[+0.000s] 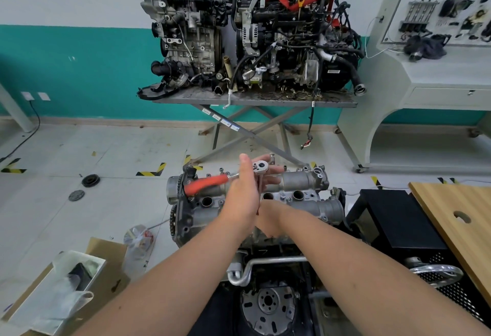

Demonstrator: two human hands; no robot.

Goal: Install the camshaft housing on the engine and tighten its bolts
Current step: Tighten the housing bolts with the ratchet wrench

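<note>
Two whole engines (249,32) fill the steel stand (255,100) by the far wall, the biggest things ahead of you. Nearer, the engine (255,229) you work on stands just in front of you, flywheel (268,306) facing you low down. The camshaft housing (303,192) lies across its top, a long grey casting with round plug wells along its middle. To your right a wooden board (457,229) rests on a black cabinet (398,218); to your left a cardboard box (66,290) sits on the floor.

Your arms cross over the housing. Your left hand (243,194) is stretched out with fingers straight, its palm against the red-handled ratchet (212,182) where the handle meets the shank. Your right hand (268,176) lies beyond and under it, fingers extended beside the ratchet head (259,166); whether they grip it you cannot tell from here. The ratchet stands over the housing's far edge, handle pointing left.
</note>
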